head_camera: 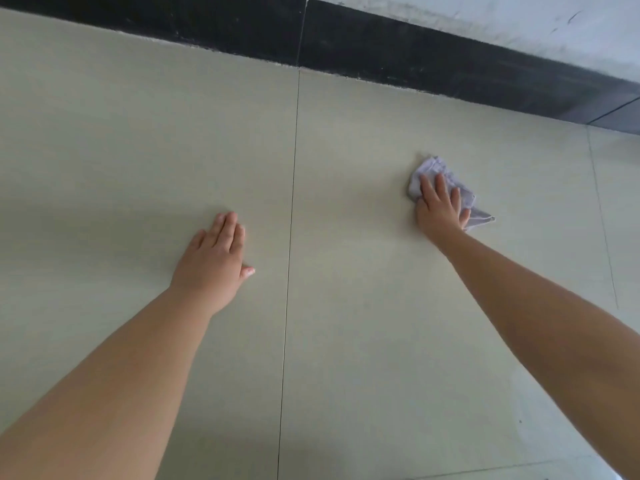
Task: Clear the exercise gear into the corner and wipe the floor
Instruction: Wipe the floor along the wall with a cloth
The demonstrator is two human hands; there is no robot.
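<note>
A crumpled pale lilac cloth (pixel 446 188) lies bunched on the pale tiled floor (pixel 346 306). It sits near the black skirting (pixel 415 60).

I see the left hand (pixel 214 258) flat on the floor (pixel 346 323), left of a tile joint (pixel 291 237). Right of it, the right hand (pixel 440 209) presses a cloth (pixel 446 174) on the floor, near the skirting (pixel 415 53) behind.
</note>
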